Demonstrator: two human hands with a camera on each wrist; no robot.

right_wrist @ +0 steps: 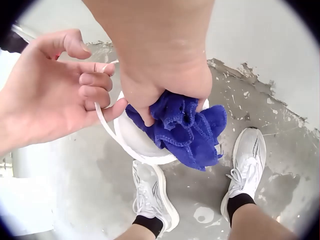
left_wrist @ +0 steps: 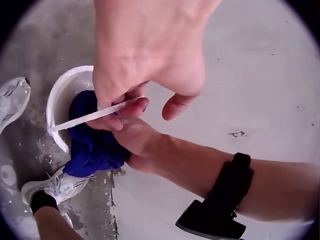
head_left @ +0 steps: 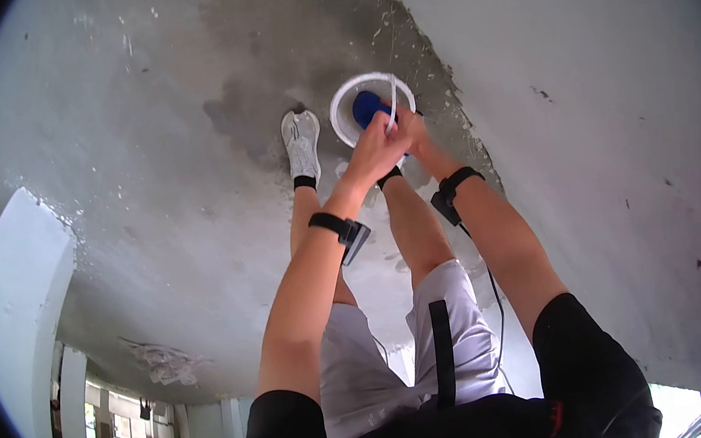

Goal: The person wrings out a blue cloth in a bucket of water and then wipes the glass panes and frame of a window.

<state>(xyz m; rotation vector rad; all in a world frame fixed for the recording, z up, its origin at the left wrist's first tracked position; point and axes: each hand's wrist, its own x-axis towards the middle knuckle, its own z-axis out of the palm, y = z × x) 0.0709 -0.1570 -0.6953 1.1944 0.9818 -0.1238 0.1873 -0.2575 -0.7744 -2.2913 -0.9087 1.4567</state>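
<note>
A white bucket [head_left: 337, 108] stands on the floor by the person's feet, its thin white handle [left_wrist: 82, 120] raised. My left hand [head_left: 373, 153] has its fingers curled round that handle; in the right wrist view the left hand [right_wrist: 67, 92] shows its thumb held away from it. A bunched blue cloth [right_wrist: 187, 132] with stitched edges hangs from my right hand [right_wrist: 167, 75], which grips its upper part. The cloth overlaps the bucket's rim in both wrist views. In the head view the right hand [head_left: 415, 130] is partly behind the left.
White shoes [right_wrist: 250, 150] stand close to the bucket on a stained, paint-spotted grey floor [head_left: 185, 152]. To the right, a pale wall [head_left: 581, 103] meets the floor along a rough, chipped edge. A white pillar-like block [head_left: 20, 268] stands at the left.
</note>
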